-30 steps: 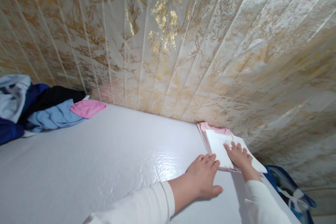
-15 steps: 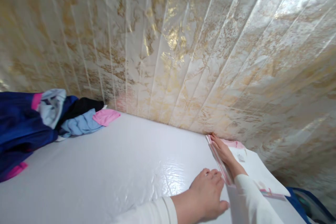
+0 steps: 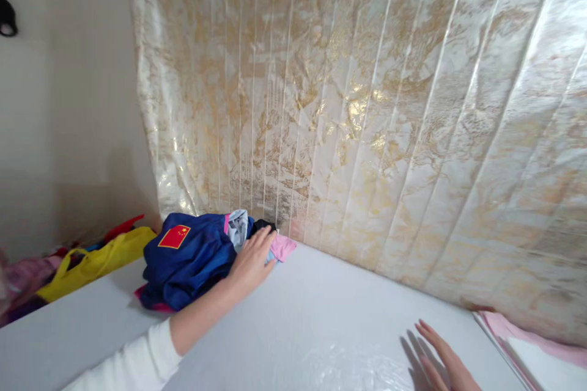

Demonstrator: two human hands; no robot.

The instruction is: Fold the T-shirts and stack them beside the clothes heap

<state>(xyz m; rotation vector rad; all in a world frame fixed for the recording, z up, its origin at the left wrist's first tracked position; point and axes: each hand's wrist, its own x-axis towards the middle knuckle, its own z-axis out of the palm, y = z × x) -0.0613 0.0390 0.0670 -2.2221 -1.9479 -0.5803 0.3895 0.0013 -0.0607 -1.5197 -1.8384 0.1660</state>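
Gold-veined white sheeting hangs behind a glossy white table where two hands work near a heap of clothes.

Left hand reaches out from a white sleeve and rests on the clothes pile at the table's far left edge against the sheeting, fingers spread and loose, laid over the pile's right side without clenching anything; its fingertips lie beside a pink garment and a dark one, with a blue jacket bearing a red flag patch just to its left. Right hand hovers low over the bare table at the bottom right, fingers straight and released, holding nothing. A folded pink-and-white stack lies near it at the right edge. Beyond the table's left end sits a yellow bag among other coloured things.
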